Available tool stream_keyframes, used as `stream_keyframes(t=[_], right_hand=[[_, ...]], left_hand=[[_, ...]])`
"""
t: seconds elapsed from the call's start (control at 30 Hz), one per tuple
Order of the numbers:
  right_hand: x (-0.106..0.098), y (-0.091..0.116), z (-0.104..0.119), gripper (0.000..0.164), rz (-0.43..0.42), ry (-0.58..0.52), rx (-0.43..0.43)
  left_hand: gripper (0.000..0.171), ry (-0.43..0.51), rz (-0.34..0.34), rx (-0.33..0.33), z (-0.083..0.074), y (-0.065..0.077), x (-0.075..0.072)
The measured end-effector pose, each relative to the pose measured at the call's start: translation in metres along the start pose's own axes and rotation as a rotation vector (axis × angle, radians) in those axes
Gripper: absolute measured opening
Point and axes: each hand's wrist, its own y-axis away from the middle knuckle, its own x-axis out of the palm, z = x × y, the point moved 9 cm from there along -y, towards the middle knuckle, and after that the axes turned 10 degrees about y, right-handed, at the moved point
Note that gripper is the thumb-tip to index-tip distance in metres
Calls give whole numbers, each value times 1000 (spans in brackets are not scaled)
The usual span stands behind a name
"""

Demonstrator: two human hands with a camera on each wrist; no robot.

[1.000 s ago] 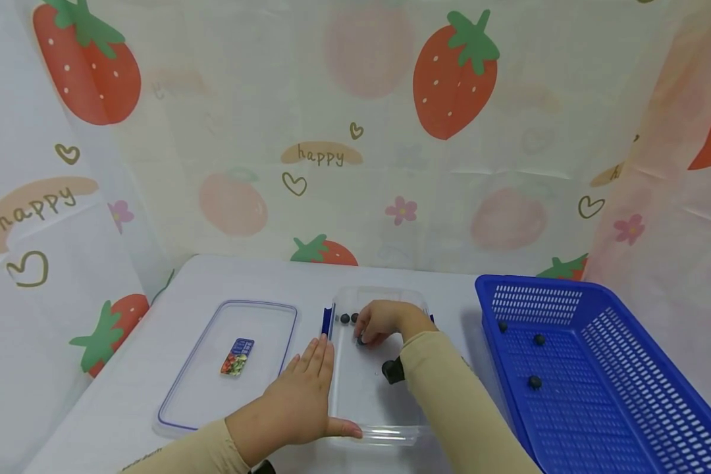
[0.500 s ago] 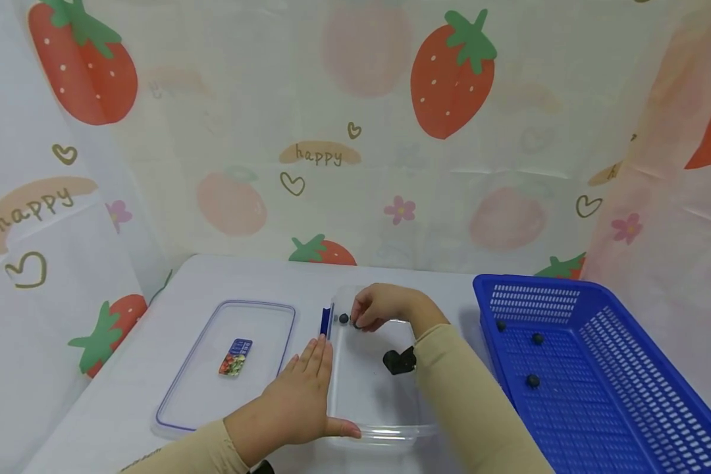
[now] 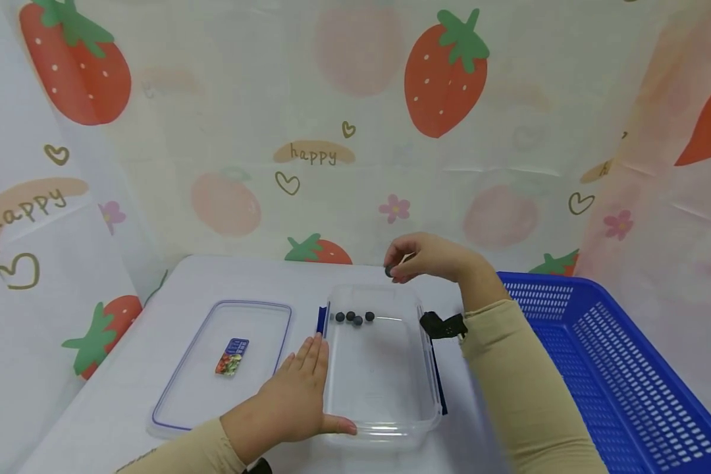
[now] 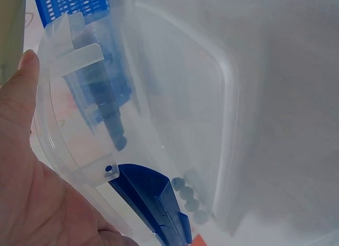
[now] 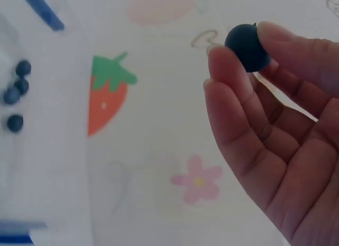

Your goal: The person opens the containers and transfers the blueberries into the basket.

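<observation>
My right hand [image 3: 429,257] is raised past the far end of a clear plastic container [image 3: 385,429], pinching a dark blueberry [image 5: 247,47] between thumb and fingers. Several more blueberries [image 3: 357,320] lie in a loose cluster on the container's floor, toward its far left. Along the container's left side my left hand [image 3: 290,398] rests with its fingers straight, the thumb across the near rim. Through the clear wall the left wrist view shows the same blueberries [image 4: 186,193] and a blue side latch [image 4: 148,195] hanging outward.
Left of the container lies a clear lid [image 3: 184,401] with a blue seal and a colourful label [image 3: 232,357]. A blue perforated basket [image 3: 652,395] stands on the right, partly behind the right sleeve. A strawberry-print sheet [image 3: 231,118] hangs behind the white table [image 3: 225,276].
My right hand has risen out of the container and moved up and right, with a blueberry in its fingertips. The blueberries it covered now show. My left hand stays against the container.
</observation>
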Motion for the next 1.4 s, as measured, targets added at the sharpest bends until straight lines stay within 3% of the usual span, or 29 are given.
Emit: stream_keyframes(t=[0.2,0.4,0.6,0.77,1.07,1.4], right_hand=[[-31,37,-15,18,-45,-5,3],[-52,76,-46,19,-113,46,60],[-66,115,-76,25,-167,56,92],[-64,141,-106,28,-165,32,139],[-54,158,-165,27,-158,-1,246],[-36,158,-205,18,-107,-77,297]], left_hand=[[123,2,-2,4,0,0,1],[122,0,-6,9,-1,0,1],[122,-1,-2,8,-3,1,1],[122,-6,-6,12,-3,1,0],[123,-11,-6,8,-3,2,-3],[125,-7,-10,9,-3,4,-2]])
